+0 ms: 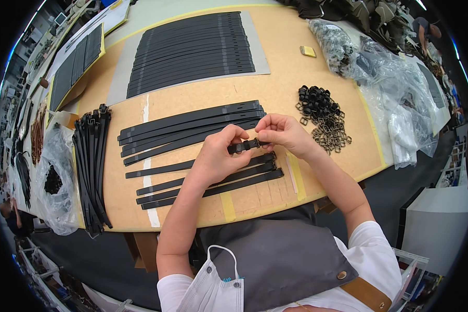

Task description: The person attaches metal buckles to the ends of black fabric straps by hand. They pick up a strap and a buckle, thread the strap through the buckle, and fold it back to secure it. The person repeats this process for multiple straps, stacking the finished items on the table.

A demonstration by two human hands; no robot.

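Over the middle of the table, my left hand (216, 156) grips a black strap (240, 146) near its end, fingers wrapped round it. My right hand (286, 136) pinches the tip of the same strap, where a small metal buckle seems to sit, partly hidden by the fingers. Under and in front of my hands lie several black straps (234, 187) with buckles at their right ends. Just behind them is a stack of flat black straps (192, 120). To the right are a pile of black loops (315, 99) and a pile of metal buckles (332, 131).
A grey board (262, 49) at the back carries rows of black straps. At left lie a bundle of buckled straps (92, 166) and a plastic bag (57, 192). Clear plastic bags (390, 88) cover the right side. A small yellow block (308, 51) lies near the far right.
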